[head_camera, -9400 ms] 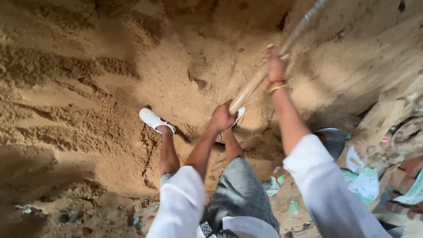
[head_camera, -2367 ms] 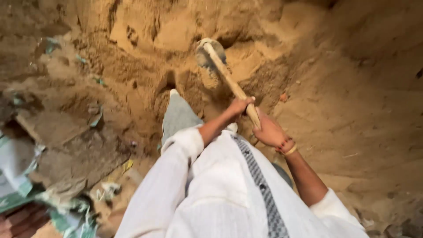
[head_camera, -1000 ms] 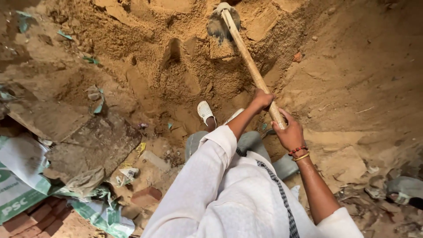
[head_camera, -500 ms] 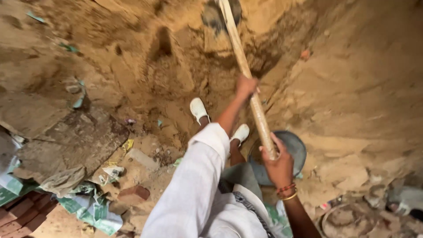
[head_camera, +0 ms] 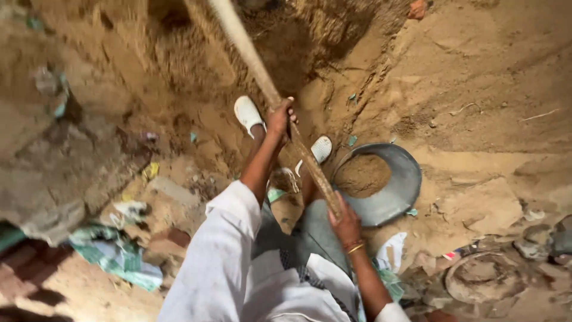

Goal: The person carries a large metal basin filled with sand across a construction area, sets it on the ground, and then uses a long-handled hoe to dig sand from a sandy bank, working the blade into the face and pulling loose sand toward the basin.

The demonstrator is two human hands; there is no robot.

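A long wooden tool handle [head_camera: 250, 56] runs from the top of the view down toward my body; its head is out of sight above the frame. My left hand [head_camera: 280, 118] grips the handle about midway, arm in a white sleeve stretched forward. My right hand [head_camera: 345, 223], with bangles at the wrist, grips the handle's lower end close to my waist. Below the hands, my feet in white shoes [head_camera: 247, 113] stand on loose sandy soil. A round grey metal pan [head_camera: 402, 179] holding some sand lies just right of my feet.
A steep bank of sandy earth [head_camera: 476, 77] rises ahead and to the right. Litter, green-and-white sacking [head_camera: 116, 256] and rubble lie at the left. A round flat rusty object [head_camera: 476, 277] sits at the lower right among stones.
The handle has swung up, so its head has left the top of the view. The view has tilted down and the grey pan now shows fully beside my feet.
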